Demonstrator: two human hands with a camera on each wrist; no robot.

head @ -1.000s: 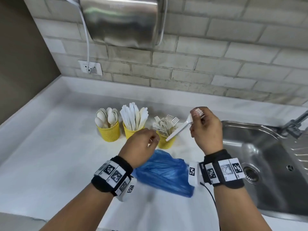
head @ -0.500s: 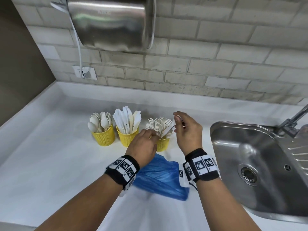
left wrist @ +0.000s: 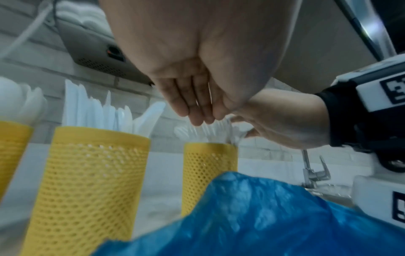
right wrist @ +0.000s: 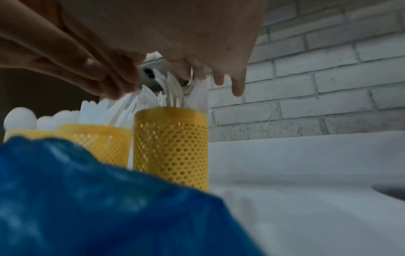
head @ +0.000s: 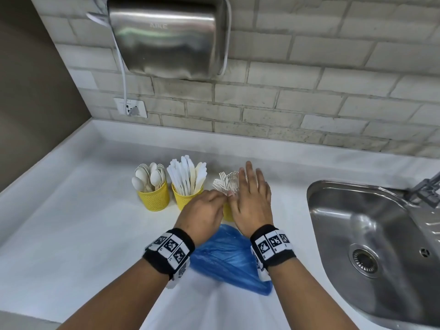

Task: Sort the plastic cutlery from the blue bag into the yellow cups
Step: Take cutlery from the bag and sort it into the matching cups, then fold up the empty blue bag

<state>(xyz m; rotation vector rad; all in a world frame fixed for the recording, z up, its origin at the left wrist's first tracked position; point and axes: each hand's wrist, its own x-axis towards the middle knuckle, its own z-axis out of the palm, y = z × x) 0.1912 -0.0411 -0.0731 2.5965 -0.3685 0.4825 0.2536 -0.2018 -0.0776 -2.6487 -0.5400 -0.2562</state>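
While the blue bag (head: 228,256) lies slack nearest the person, just in front of the fork cup (right wrist: 171,147), both hands work above that cup. Left hand (head: 202,216) curls loosely at the forks (head: 226,183); whether it pinches one, I cannot tell. Right hand (head: 252,201) lies flat on them, fingers straight. Tidying, seemingly; next, check the bag.

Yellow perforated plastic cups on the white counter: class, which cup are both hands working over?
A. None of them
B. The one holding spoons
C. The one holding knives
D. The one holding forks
D: both the left hand and the right hand sit over the white plastic forks in the rightmost yellow perforated plastic cup.
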